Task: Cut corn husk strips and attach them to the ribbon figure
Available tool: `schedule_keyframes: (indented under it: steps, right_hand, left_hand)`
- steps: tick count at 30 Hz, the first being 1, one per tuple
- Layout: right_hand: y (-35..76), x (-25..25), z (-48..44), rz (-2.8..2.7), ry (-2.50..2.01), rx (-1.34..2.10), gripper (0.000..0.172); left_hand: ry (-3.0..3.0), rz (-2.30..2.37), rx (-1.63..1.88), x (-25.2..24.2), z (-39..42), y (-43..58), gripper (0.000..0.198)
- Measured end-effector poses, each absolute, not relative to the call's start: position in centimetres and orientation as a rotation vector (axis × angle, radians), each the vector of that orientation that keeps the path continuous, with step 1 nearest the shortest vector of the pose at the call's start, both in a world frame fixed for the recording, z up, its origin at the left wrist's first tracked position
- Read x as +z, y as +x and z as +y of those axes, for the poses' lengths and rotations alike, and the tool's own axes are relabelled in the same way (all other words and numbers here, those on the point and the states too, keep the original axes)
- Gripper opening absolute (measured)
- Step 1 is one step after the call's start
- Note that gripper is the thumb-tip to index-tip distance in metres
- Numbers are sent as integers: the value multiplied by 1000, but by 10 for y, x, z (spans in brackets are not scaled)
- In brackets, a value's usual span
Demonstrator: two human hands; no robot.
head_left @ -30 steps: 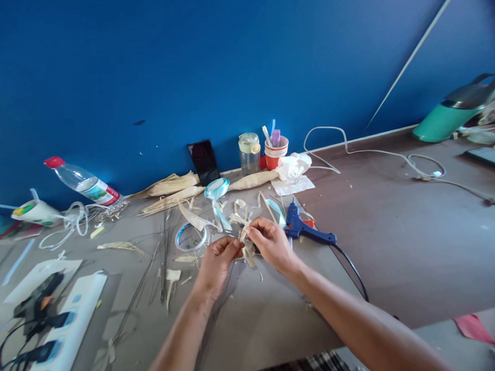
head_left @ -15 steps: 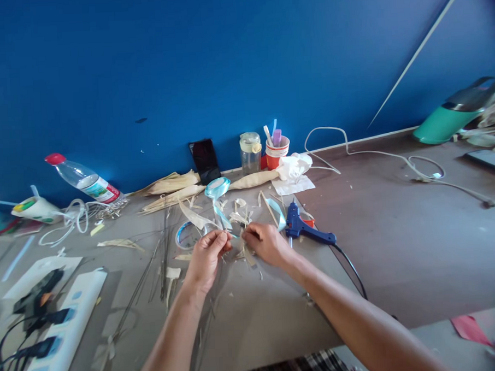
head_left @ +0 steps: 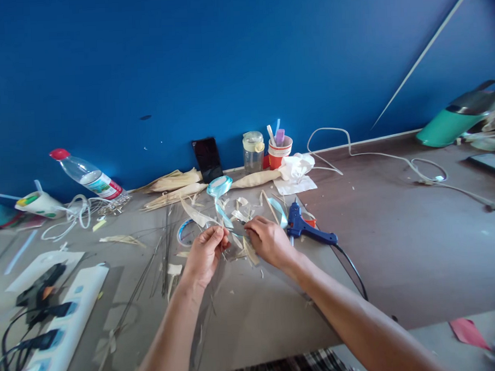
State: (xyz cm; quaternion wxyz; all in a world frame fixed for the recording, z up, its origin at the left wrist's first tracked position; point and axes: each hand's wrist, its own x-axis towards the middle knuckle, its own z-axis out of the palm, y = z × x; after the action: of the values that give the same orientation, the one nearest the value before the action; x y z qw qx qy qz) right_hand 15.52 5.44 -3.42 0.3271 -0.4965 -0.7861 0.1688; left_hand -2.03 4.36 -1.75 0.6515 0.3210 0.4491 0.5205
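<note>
We keep both hands low over the worktop (head_left: 397, 228), close together but not touching. Our left hand (head_left: 205, 255) has a narrow grip, thumb and fingertip pressed together; anything between them is too small for us to make out. Our right hand (head_left: 272, 242) is curled palm down, its grip hidden, so we cannot tell whether it holds something. Husk scraps (head_left: 249, 250) lie between our hands, the nearest just beside the right fingers.

Beyond our hands lies a blue ribbon roll (head_left: 227, 181), its tail trailing towards us. A tape roll (head_left: 179, 233) is partly behind our left hand, with thin wires (head_left: 166, 249) further left. The glue gun (head_left: 296, 219) lies just right of our right hand. Along the wall we see husks (head_left: 173, 183), a phone (head_left: 207, 160) leaning upright, a jar (head_left: 253, 160) and a cup (head_left: 279, 155) with sticks in it. A bottle (head_left: 102, 183) tilts at far left.
</note>
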Motion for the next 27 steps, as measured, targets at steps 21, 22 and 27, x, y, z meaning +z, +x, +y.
schedule_keyframes:
  steps: [21,22,27]
  right_hand:
    - [208,29,47,-1700,-1409,510,26]
    - [208,32,45,-1733,-1416,522,25]
    - [198,25,47,-1935,-1475,547,22]
  left_hand:
    - [558,873,1317,-20,52,-34,22]
    - [541,860,1333,-18,52,-36,22]
    - [422,725,1388,-15,57,-53,16]
